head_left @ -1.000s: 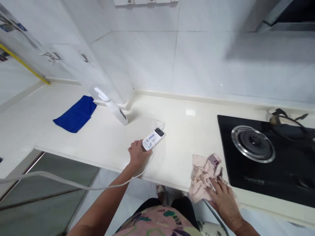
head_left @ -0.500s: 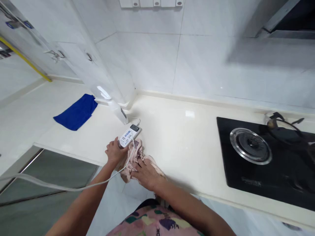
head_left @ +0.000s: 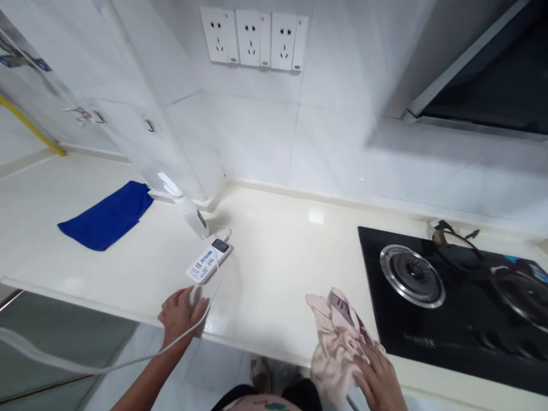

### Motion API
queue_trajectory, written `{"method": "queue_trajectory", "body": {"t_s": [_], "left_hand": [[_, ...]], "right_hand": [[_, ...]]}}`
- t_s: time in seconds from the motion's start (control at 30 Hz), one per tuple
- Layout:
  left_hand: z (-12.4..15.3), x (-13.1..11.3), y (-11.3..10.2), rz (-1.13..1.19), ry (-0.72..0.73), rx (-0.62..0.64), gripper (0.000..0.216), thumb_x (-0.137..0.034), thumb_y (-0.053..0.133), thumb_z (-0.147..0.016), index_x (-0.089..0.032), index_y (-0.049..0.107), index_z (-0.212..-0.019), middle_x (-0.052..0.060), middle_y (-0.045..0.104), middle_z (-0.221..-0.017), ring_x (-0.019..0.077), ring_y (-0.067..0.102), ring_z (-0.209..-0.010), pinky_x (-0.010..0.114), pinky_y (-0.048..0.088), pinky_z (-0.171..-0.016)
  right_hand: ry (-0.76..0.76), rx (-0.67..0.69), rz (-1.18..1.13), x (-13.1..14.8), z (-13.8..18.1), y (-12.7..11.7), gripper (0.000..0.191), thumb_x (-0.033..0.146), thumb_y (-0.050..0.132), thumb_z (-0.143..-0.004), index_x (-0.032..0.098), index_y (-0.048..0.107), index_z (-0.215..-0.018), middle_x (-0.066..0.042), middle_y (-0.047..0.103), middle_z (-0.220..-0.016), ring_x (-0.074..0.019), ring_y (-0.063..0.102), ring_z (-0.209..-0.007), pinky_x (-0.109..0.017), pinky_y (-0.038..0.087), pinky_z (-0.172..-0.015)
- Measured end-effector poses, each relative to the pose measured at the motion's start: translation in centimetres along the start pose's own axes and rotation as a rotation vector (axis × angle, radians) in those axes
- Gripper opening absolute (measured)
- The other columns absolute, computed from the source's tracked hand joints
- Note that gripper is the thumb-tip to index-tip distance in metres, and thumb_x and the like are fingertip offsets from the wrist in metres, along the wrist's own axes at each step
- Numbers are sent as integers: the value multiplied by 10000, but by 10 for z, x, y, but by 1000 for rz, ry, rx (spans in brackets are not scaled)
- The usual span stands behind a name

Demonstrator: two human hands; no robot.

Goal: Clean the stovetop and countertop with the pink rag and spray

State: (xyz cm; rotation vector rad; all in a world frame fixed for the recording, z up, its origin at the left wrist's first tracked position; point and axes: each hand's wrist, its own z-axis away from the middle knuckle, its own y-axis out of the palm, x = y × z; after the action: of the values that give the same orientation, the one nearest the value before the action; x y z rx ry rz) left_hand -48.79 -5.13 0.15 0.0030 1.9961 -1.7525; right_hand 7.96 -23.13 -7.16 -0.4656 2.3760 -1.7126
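A crumpled pale pink cloth (head_left: 331, 334) with purple marks lies at the counter's front edge, left of the stove. My right hand (head_left: 377, 377) grips its right side, fingers bent into the folds. At the counter edge on the left, my left hand (head_left: 182, 313) is apart from everything it could hold, its fingers spread and empty. Just beyond those fingers lies a white power bank (head_left: 208, 262) with a dark display and blue print. A white cable (head_left: 171, 345) trails from it over my left forearm. Behind it stands a white spray bottle (head_left: 186, 208).
A blue cloth (head_left: 107, 217) lies flat on the cream counter (head_left: 269, 257) at the left. On the right is a black gas stove (head_left: 381, 319) with a round burner (head_left: 411, 274). Wall sockets (head_left: 252, 40) sit above, and a dark range hood (head_left: 492, 85) juts out at upper right.
My right hand has carried the pink cloth rightward along the counter, close to the stove. My left hand has let go of the power bank, which stays on the counter. The view has tilted upward.
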Motion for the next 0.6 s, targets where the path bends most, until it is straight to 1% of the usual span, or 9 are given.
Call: {"method": "queue_trajectory", "body": {"t_s": [0.07,0.17,0.2,0.27,0.33,0.37,0.43,0.53,0.6], "left_hand": [[1,-2,4,7,47,31,503,-500,466,-954,-189,694,-1277,185,618,-1378,364,505,-1365,562,411,-1149],[3,-4,11,6,99,50,474,-498,475,-937,-181,729,-1184,187,651,-1331,362,523,-1348,537,416,-1139],[4,-5,13,2,90,42,480,-503,469,-938,-175,733,-1169,193,653,-1329,365,526,-1347,538,413,-1140],[5,-5,15,-7,52,20,489,-517,459,-939,-177,735,-1158,193,659,-1332,364,531,-1346,539,408,-1145],[7,-6,14,-15,41,19,491,-529,463,-937,-192,738,-1164,180,666,-1344,360,538,-1344,536,408,-1145],[8,-7,13,-17,48,24,490,-533,469,-933,-198,741,-1165,174,671,-1347,359,544,-1341,536,408,-1143],[9,-7,11,-18,64,28,488,-533,478,-927,-200,752,-1154,170,685,-1338,364,558,-1326,540,412,-1133],[12,-4,11,-17,82,7,463,-520,492,-932,-203,767,-1126,161,707,-1310,364,580,-1304,541,415,-1123],[13,-1,12,-16,87,-5,431,-509,505,-937,-213,773,-1101,150,721,-1288,355,598,-1278,537,416,-1117]], "right_hand": [[89,-35,61,-2,1,18,326,438,549,-1039,298,775,-1226,-122,691,-1435,-342,651,-1309,-489,531,-1025],[247,18,146,17,-12,43,412,489,498,-1042,318,775,-1294,-135,685,-1448,-389,657,-1316,-549,563,-979],[254,57,145,23,-18,49,429,502,498,-1036,337,760,-1334,-130,674,-1468,-396,650,-1329,-560,567,-973],[201,140,106,25,-36,51,453,520,506,-1026,392,709,-1411,-100,634,-1527,-395,624,-1368,-570,565,-982],[142,215,70,12,-63,47,462,538,506,-1023,443,671,-1444,-64,580,-1589,-387,586,-1415,-580,544,-1022],[139,236,73,1,-82,44,466,548,495,-1024,444,671,-1443,-60,555,-1612,-388,563,-1437,-587,525,-1051],[208,243,128,-26,-131,39,497,548,442,-1037,384,692,-1433,-100,512,-1644,-403,506,-1480,-610,468,-1108],[410,241,234,-61,-224,38,558,496,349,-1065,277,669,-1467,-186,437,-1669,-425,399,-1536,-635,391,-1149],[542,275,235,-75,-290,39,566,485,330,-1079,275,609,-1524,-205,394,-1677,-433,362,-1539,-637,376,-1141]]}}
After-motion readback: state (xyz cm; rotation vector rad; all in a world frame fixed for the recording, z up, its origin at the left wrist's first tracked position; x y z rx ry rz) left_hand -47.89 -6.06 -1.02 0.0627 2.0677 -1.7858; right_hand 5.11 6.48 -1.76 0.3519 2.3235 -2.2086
